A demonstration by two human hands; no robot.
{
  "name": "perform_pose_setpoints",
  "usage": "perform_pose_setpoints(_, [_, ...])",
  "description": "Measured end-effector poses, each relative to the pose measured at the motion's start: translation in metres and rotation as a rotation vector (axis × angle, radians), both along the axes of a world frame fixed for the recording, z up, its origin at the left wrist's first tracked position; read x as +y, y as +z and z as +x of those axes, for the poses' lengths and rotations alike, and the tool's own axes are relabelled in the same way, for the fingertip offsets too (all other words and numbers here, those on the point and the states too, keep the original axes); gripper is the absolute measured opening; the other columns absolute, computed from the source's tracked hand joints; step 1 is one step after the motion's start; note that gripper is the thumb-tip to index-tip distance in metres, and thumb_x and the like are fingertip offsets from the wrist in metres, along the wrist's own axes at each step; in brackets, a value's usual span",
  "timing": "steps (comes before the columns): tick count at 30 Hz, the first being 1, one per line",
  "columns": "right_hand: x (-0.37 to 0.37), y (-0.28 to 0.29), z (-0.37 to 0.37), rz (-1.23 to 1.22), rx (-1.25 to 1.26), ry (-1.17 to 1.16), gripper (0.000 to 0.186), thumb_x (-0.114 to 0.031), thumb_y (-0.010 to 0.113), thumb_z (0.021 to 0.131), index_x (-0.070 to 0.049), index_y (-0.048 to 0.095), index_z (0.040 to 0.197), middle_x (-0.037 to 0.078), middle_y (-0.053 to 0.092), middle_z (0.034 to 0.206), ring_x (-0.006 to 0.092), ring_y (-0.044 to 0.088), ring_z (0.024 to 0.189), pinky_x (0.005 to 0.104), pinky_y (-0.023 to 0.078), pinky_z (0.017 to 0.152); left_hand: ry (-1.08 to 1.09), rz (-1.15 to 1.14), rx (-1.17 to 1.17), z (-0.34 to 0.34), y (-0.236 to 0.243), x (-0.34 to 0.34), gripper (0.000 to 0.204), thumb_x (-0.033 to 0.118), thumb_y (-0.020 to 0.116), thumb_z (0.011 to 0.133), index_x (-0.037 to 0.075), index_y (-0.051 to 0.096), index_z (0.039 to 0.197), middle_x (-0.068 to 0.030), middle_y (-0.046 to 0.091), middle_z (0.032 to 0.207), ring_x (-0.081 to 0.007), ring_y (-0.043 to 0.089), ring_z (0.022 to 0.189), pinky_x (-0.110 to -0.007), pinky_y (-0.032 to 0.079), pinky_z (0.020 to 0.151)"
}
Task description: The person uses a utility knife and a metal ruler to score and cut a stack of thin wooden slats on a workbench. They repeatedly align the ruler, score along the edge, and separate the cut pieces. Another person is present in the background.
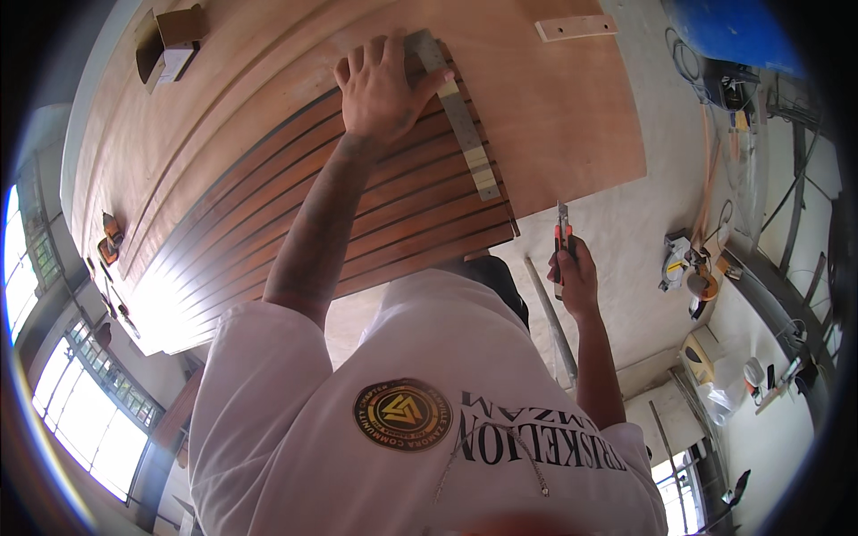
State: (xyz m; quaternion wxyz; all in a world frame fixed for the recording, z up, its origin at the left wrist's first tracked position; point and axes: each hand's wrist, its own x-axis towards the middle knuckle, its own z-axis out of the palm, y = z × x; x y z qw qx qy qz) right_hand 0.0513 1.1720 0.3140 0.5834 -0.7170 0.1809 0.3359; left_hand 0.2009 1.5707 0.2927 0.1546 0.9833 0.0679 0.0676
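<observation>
My left hand [380, 98] lies with spread fingers on the far part of a panel of reddish-brown wooden slats [393, 210] with dark lines between them. Its thumb reaches onto a flat grey metal strip [462, 125], which has pale tape-like patches and lies across the slats near their right ends. Off to the right, my right hand [581, 277] grips a red and grey utility knife [561, 239]. The blade points away from me, just short of the near edge of a plywood sheet [572, 116]. Knife and metal strip are apart.
An open cardboard box [170, 43] sits at the far left, and a drill-like tool [110, 237] at the left edge. A short wooden piece with holes [576, 28] rests on the far plywood. Beside my right hand stands a grey pole [552, 322]; power tools [702, 286] lie further right.
</observation>
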Motion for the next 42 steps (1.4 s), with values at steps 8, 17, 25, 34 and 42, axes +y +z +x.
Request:
perform_pose_setpoints(8, [0.013, 0.017, 0.023, -0.058, -0.148, 0.141, 0.032, -0.012, 0.051, 0.109, 0.000, 0.058, 0.139, 0.003, 0.063, 0.091, 0.0101, 0.057, 0.075, 0.0292, 0.052, 0.071, 0.010, 0.036, 0.069, 0.001, 0.003, -0.003, 0.104, 0.077, 0.073, 0.085, 0.007, 0.044, 0.156, -0.0199, 0.054, 0.142, -0.0388, 0.049, 0.136, -0.057, 0.028, 0.117])
perform_pose_setpoints(17, [0.010, 0.030, 0.038, -0.093, -0.199, 0.175, 0.034, -0.015, 0.053, 0.109, -0.001, 0.058, 0.140, 0.004, 0.064, 0.096, 0.0103, 0.060, 0.079, 0.0287, 0.055, 0.074, -0.006, 0.033, 0.101, -0.001, 0.008, -0.002, 0.119, 0.083, 0.074, 0.078, 0.005, 0.039, 0.161, -0.0207, 0.051, 0.146, -0.0381, 0.045, 0.142, -0.055, 0.025, 0.122])
perform_pose_setpoints(25, [0.018, 0.039, 0.044, -0.113, -0.184, 0.153, 0.035, -0.014, 0.057, 0.107, -0.002, 0.060, 0.139, 0.004, 0.065, 0.096, 0.0105, 0.062, 0.086, 0.0285, 0.055, 0.075, -0.020, 0.020, 0.089, -0.001, 0.008, -0.001, 0.120, 0.081, 0.075, 0.078, 0.003, 0.038, 0.161, -0.0214, 0.050, 0.147, -0.0388, 0.044, 0.141, -0.056, 0.026, 0.121])
perform_pose_setpoints(34, [0.106, 0.023, 0.090, -0.205, -0.489, 0.219, 0.044, -0.020, 0.076, 0.097, -0.002, 0.059, 0.134, 0.007, 0.064, 0.090, 0.0176, 0.063, 0.077, 0.0343, 0.054, 0.074, 0.001, 0.026, 0.074, -0.001, 0.007, 0.000, 0.116, 0.080, 0.076, 0.078, 0.009, 0.040, 0.162, -0.0175, 0.051, 0.147, -0.0342, 0.046, 0.141, -0.053, 0.026, 0.121])
perform_pose_setpoints(42, [0.156, 0.003, 0.112, -0.210, -0.408, 0.243, 0.055, -0.027, 0.085, 0.091, -0.005, 0.055, 0.131, 0.009, 0.067, 0.087, 0.0252, 0.068, 0.076, 0.0412, 0.055, 0.074, -0.026, 0.067, 0.023, -0.001, 0.003, 0.001, 0.118, 0.079, 0.079, 0.073, 0.005, 0.045, 0.158, -0.0177, 0.056, 0.141, -0.0335, 0.050, 0.136, -0.051, 0.029, 0.117])
